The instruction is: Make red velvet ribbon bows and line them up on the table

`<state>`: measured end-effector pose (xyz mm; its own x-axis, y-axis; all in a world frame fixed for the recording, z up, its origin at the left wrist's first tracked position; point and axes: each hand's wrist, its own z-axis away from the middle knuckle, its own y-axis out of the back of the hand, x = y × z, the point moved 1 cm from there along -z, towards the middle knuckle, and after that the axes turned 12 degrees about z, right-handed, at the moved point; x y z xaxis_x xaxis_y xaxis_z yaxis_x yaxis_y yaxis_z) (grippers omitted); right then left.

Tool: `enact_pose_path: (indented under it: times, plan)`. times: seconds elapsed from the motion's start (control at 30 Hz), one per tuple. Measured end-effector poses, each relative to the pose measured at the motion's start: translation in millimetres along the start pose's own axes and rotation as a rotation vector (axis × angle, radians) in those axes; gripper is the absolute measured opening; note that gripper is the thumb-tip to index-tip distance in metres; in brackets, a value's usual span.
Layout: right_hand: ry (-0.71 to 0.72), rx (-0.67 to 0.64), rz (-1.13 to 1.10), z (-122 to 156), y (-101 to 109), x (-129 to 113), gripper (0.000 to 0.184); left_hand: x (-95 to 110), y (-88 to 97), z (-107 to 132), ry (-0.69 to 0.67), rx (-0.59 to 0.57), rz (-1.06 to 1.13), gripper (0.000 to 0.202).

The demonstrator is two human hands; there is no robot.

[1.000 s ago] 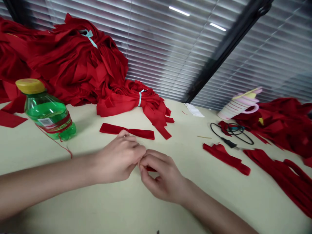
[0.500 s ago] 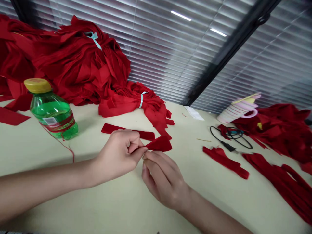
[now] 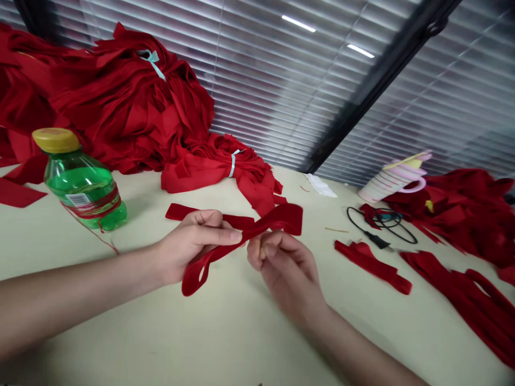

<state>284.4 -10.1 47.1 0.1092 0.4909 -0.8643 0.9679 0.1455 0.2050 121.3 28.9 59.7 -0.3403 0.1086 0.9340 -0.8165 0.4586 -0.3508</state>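
Observation:
A red velvet ribbon (image 3: 257, 228) with a loop at its lower end is pinched at its middle by my left hand (image 3: 201, 241). Its other end spreads out above my right hand (image 3: 287, 268). The right fingers are closed together just below the ribbon; what they grip, if anything, is too small to make out. Behind the left hand, a flat red strip (image 3: 179, 212) lies on the table (image 3: 225, 343), partly hidden by that hand.
A green bottle (image 3: 86, 185) wound with red thread stands at left. Tied red fabric bundles (image 3: 132, 102) lie behind it. On the right are a folded red piece (image 3: 372, 268), a black cable (image 3: 374, 238), a striped mug (image 3: 386, 182) and more red strips (image 3: 454, 289).
The ribbon has been turned, so its looped end now hangs below my left hand. My right hand has moved slightly right, apart from the left fingertips.

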Motion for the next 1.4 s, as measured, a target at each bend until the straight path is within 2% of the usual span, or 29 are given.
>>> enact_pose_path:
  times: [0.1,0.2,0.23,0.3,0.37,0.4,0.5,0.57,0.67,0.73,0.93,1.17,1.27,1.4]
  plan:
    - [-0.098,-0.085,-0.1,-6,2,3,0.022,7,0.6,2,0.006,-0.205,-0.027,0.05]
    - [-0.178,-0.257,-0.119,-11,2,7,0.026,17,1.9,6,0.015,-0.414,-0.157,0.051]
    - [-0.197,-0.309,-0.105,-11,2,8,0.025,20,2.3,8,-0.03,-0.488,-0.285,0.047]
    - [-0.211,-0.363,-0.044,-11,2,8,0.022,24,2.6,12,-0.229,-0.634,-0.7,0.034]
    - [-0.181,-0.341,0.052,-8,1,6,0.019,23,2.4,16,-0.491,-0.714,-1.178,0.025]
    - [-0.15,-0.314,0.107,-6,0,5,0.017,21,2.3,17,-0.59,-0.715,-1.346,0.023]
    - [-0.039,-0.218,0.25,2,-3,4,0.018,12,2.0,15,-0.683,-0.625,-1.469,0.02]
    - [0.075,-0.151,0.348,6,-5,6,0.019,7,2.1,12,-0.675,-0.54,-1.447,0.017]
    - [0.307,-0.039,0.611,12,-7,8,0.021,4,2.5,10,-0.656,-0.416,-1.415,0.015]
    - [0.391,0.01,0.756,14,-8,9,0.02,3,2.6,10,-0.648,-0.349,-1.374,0.018]
    - [0.411,0.042,0.906,17,-10,9,0.014,2,2.1,13,-0.66,-0.169,-1.238,0.024]
    - [0.403,0.111,0.944,13,-9,9,0.015,5,3.5,7,-0.626,-0.025,-1.043,0.031]
    - [0.422,0.127,0.953,11,-10,9,0.015,7,3.1,7,-0.536,0.037,-0.908,0.033]
    - [0.43,0.184,0.963,7,-7,9,0.017,10,-0.9,9,-0.343,0.081,-0.668,0.038]
